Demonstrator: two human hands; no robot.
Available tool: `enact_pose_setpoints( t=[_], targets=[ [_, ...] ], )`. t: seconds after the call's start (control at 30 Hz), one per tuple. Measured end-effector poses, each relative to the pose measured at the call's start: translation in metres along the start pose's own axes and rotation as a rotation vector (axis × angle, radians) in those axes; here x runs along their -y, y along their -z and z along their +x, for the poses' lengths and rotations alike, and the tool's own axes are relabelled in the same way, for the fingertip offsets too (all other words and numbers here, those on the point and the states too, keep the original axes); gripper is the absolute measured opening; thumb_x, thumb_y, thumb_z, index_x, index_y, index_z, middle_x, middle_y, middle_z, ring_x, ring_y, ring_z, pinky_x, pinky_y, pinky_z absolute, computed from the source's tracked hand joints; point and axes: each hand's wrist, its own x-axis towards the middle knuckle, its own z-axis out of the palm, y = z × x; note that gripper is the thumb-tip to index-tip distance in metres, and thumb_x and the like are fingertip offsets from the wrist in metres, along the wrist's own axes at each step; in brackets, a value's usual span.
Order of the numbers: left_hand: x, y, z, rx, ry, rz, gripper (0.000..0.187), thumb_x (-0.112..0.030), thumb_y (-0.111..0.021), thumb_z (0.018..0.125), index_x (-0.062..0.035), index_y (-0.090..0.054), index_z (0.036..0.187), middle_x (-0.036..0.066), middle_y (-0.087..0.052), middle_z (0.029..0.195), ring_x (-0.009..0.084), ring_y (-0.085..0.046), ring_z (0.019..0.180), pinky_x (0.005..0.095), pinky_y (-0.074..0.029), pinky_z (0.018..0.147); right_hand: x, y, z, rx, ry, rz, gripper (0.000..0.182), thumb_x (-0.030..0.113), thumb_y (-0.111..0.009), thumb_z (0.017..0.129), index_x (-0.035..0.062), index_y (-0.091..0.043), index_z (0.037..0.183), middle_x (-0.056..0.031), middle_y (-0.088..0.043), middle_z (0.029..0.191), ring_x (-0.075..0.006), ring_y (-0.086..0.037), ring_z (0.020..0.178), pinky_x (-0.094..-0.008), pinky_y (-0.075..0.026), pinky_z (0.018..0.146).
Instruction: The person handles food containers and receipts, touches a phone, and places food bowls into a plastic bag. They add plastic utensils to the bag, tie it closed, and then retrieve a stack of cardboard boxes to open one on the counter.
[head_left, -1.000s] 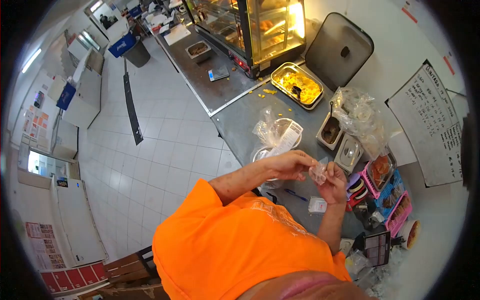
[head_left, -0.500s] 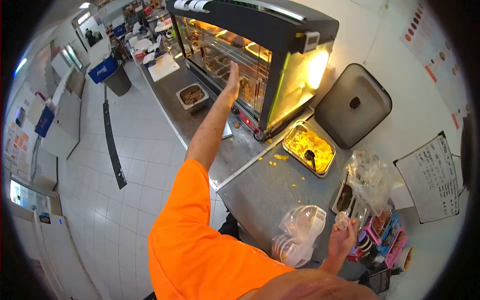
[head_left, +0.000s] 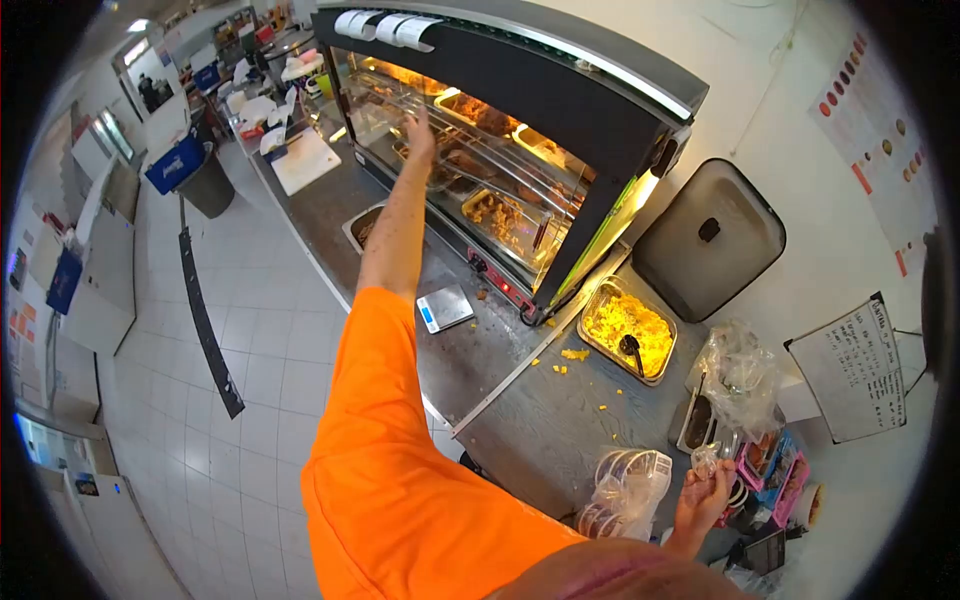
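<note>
Nearest, above the bench's near right edge, a small crumpled clear plastic bag [head_left: 706,460] is pinched in the closed fingers of the right hand [head_left: 703,497], just beside a bagged stack of clear plastic lids [head_left: 625,487]; it is judged light, limp and slippery, best gripped at its gathered top. Farther along, a steel tray of yellow rice [head_left: 628,329] sits near the bench's back edge. Farthest, the left hand [head_left: 418,128] is stretched into the black glass-fronted heated display case [head_left: 500,140]; whether its fingers are spread or gripping cannot be told.
</note>
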Motion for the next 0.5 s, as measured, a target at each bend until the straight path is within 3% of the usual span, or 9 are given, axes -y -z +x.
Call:
enact_pose_setpoints(
  t=[0.13,0.2,0.23,0.3,0.37,0.4,0.43,0.47,0.5],
  targets=[
    [-0.015,0.011,0.022,0.167,0.042,-0.133,0.084,-0.064,-0.031,0.089,-0.0066,-0.008,0.146,0.016,-0.014,0.151,0.0340,-0.018,0.138,0.0467,-0.018,0.110,0.003,0.000,-0.006,-0.027,0.008,-0.040,0.010,0.007,-0.051,0.089,0.0144,-0.051,0.096,0.0025,-0.048,0.081,-0.0095,-0.050,0.071,-0.0246,-0.042,0.060],
    [-0.009,-0.003,0.009,-0.179,-0.109,0.302,0.072,-0.053,-0.038,0.093,0.0046,-0.033,0.135,0.026,-0.022,0.146,0.0394,-0.028,0.131,0.0433,-0.025,0.107,0.009,-0.005,-0.011,-0.123,-0.002,-0.070,0.010,0.007,-0.050,0.089,0.0142,-0.050,0.095,0.0026,-0.048,0.081,-0.0094,-0.049,0.071,-0.0247,-0.040,0.058],
    [-0.019,-0.022,-0.038,-0.067,-0.325,0.290,0.070,-0.050,-0.034,0.095,0.0031,-0.026,0.139,0.028,-0.017,0.147,0.0421,-0.020,0.134,0.0447,-0.019,0.110,0.009,-0.008,-0.014,-0.202,-0.006,-0.083,0.010,0.006,-0.049,0.089,0.0141,-0.050,0.094,0.0027,-0.048,0.080,-0.0093,-0.048,0.070,-0.0248,-0.039,0.057],
    [-0.021,-0.058,-0.092,-0.116,-0.102,0.203,0.071,-0.047,-0.032,0.096,0.0036,-0.015,0.142,0.029,-0.010,0.148,0.0432,-0.009,0.137,0.0460,-0.013,0.112,0.005,0.012,-0.011,-0.045,0.006,-0.043,0.007,0.006,-0.049,0.089,0.0124,-0.050,0.092,0.0027,-0.047,0.077,-0.0086,-0.047,0.067,-0.0237,-0.038,0.057],
    [0.014,-0.058,-0.078,-0.021,-0.326,0.146,0.078,-0.050,-0.032,0.096,0.0085,-0.007,0.142,0.028,-0.004,0.149,0.0386,-0.002,0.139,0.0440,-0.006,0.113,0.008,0.018,-0.008,0.034,-0.022,-0.037,0.007,0.004,-0.049,0.089,0.0110,-0.051,0.092,0.0026,-0.047,0.075,-0.0075,-0.047,0.065,-0.0225,-0.039,0.059],
    [0.014,-0.056,-0.099,0.159,-0.223,-0.182,0.074,-0.052,-0.032,0.095,0.0031,-0.014,0.142,0.024,-0.010,0.149,0.0350,-0.009,0.139,0.0426,-0.011,0.113,0.013,-0.006,-0.015,-0.146,-0.012,-0.062,0.009,0.003,-0.052,0.088,0.0113,-0.052,0.093,0.0019,-0.050,0.078,-0.0073,-0.049,0.067,-0.0223,-0.040,0.060],
    [0.015,-0.053,-0.119,0.299,-0.072,-0.497,0.071,-0.055,-0.031,0.094,-0.0024,-0.022,0.141,0.021,-0.017,0.149,0.0314,-0.015,0.139,0.0412,-0.016,0.112,0.014,0.001,-0.015,-0.105,-0.013,-0.135,0.011,0.002,-0.054,0.087,0.0111,-0.052,0.095,0.0010,-0.052,0.080,-0.0076,-0.051,0.070,-0.0228,-0.042,0.062],
    [-0.094,-0.051,-0.232,0.253,0.218,-0.421,0.066,-0.054,-0.033,0.094,-0.0064,-0.028,0.139,0.018,-0.031,0.142,0.0291,-0.028,0.134,0.0392,-0.023,0.110,0.011,-0.001,-0.012,-0.093,-0.022,-0.052,0.011,0.002,-0.054,0.087,0.0107,-0.053,0.095,0.0004,-0.053,0.082,-0.0085,-0.053,0.073,-0.0239,-0.043,0.063],
    [-0.028,-0.049,-0.202,0.205,0.071,-0.343,0.061,-0.051,-0.038,0.094,-0.0035,-0.036,0.133,0.016,-0.045,0.129,0.0277,-0.046,0.120,0.0376,-0.033,0.103,0.013,0.003,-0.014,-0.097,-0.052,-0.040,0.012,0.002,-0.054,0.087,0.0098,-0.053,0.096,-0.0003,-0.053,0.083,-0.0105,-0.054,0.073,-0.0256,-0.043,0.063]
  ],
)
